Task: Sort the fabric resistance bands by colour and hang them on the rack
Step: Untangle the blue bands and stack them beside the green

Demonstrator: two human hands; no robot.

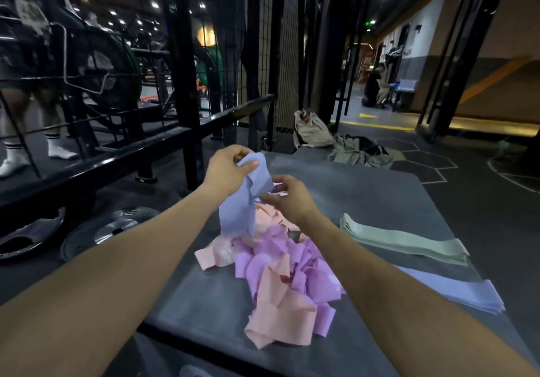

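A light blue band (238,207) hangs above a mixed heap of pink and purple bands (280,271) on a grey padded platform (374,195). My left hand (226,169) grips the blue band's top end, thumb pressed on the fabric. My right hand (287,195) pinches the same band lower down at its right edge. To the right lies a flat stack of pale green bands (406,238). A flat stack of light blue bands (455,289) lies nearer to me at the right edge.
A black steel rack frame (187,84) with mesh panels stands behind the platform on the left. Weight plates (108,230) lie on the floor at left. A beige bag (311,129) and clothes lie past the platform. A person's legs in white socks (58,148) stand far left.
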